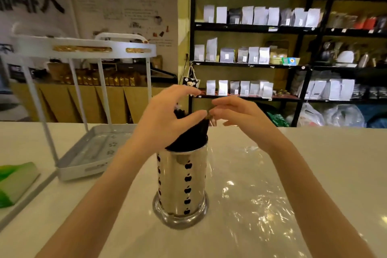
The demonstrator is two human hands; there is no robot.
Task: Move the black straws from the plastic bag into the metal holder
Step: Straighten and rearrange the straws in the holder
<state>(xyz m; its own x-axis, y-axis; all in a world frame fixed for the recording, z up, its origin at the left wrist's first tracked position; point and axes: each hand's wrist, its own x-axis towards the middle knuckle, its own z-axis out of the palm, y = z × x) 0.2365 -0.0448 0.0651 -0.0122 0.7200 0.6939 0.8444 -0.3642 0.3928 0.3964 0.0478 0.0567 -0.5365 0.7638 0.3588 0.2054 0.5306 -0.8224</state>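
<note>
- Head view: the metal holder (181,184), a shiny cylinder with apple-shaped cut-outs, stands upright near the middle of the white counter (335,163).
- The black straws (191,134) stand bunched in its mouth, leaning to the right.
- The left hand (167,119) curls around the bunch, thumb on its right side, fingers arched above.
- The right hand (240,115) pinches at the straw tips, fingers half-curled.
- The clear plastic bag (251,190) lies flat to the holder's right.
- A white rack (83,153) sits toward the counter's left edge.
</note>
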